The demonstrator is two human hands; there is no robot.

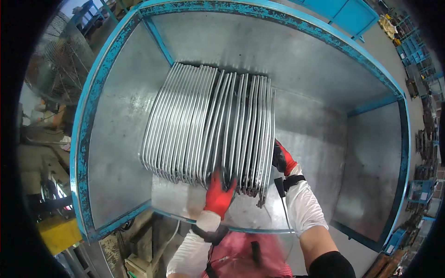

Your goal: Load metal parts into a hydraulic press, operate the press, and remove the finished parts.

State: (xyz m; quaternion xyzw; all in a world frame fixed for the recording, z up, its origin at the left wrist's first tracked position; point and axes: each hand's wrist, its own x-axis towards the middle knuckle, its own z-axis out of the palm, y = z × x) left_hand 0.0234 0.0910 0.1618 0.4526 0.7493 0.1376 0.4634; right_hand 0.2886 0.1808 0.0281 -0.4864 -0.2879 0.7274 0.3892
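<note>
A row of long, shiny metal tubes (178, 125), bent at their near ends, lies side by side in a large metal bin (306, 51). My left hand (220, 191), in a red glove with black fingers, is at the tubes' near ends right of the middle. Its fingers are closed around tube ends there; exactly how many cannot be made out. At the row's right side, my right hand (284, 158), gloved the same way, lies with its fingers against the outermost tube (270, 134). Some of its fingertips are hidden. Small gaps separate groups of tubes in the right half.
The bin's worn blue frame (82, 139) rises around the tubes on all sides. A black handle-shaped piece (279, 187) with a thin cable hangs by my right wrist. Beyond the bin are a large fan (62, 58) at left and a blue table (354, 16) at back right.
</note>
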